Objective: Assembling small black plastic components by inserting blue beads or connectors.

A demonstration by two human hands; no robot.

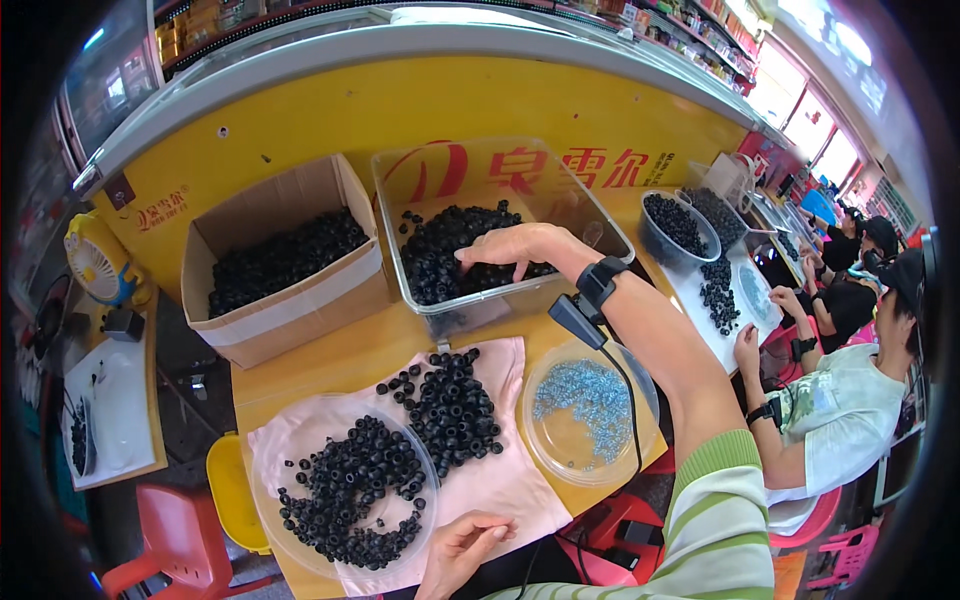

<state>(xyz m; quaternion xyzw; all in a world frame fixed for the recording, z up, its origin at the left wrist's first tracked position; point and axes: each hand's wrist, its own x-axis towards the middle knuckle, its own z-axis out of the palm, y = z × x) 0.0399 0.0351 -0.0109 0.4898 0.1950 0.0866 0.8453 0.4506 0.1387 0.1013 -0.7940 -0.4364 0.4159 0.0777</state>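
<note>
My right hand (pixel 510 246) reaches over the far wall of pieces inside a clear plastic bin (pixel 530 288). Its fingers are apart and bent down onto a heap of small black hollow caps (pixel 440 262), with some fingertips hidden among them. Near the front edge of the table, my left hand (pixel 465 548) is closed, thumb and fingers pinched together; anything between them is too small to make out. Beside it stands a round clear tub (pixel 432 500) of black ring-like pieces (pixel 350 490). More black caps (pixel 455 405) lie loose on a pink cloth (pixel 525 480).
A cardboard box (pixel 300 310) of black caps stands left of the bin. Right of the cloth is a round clear tub (pixel 540 455) with light-blue translucent bits (pixel 590 400). A co-worker (pixel 850 400) sits at the right by another tub (pixel 680 258). A yellow bin (pixel 232 490) and red chair (pixel 180 540) stand left.
</note>
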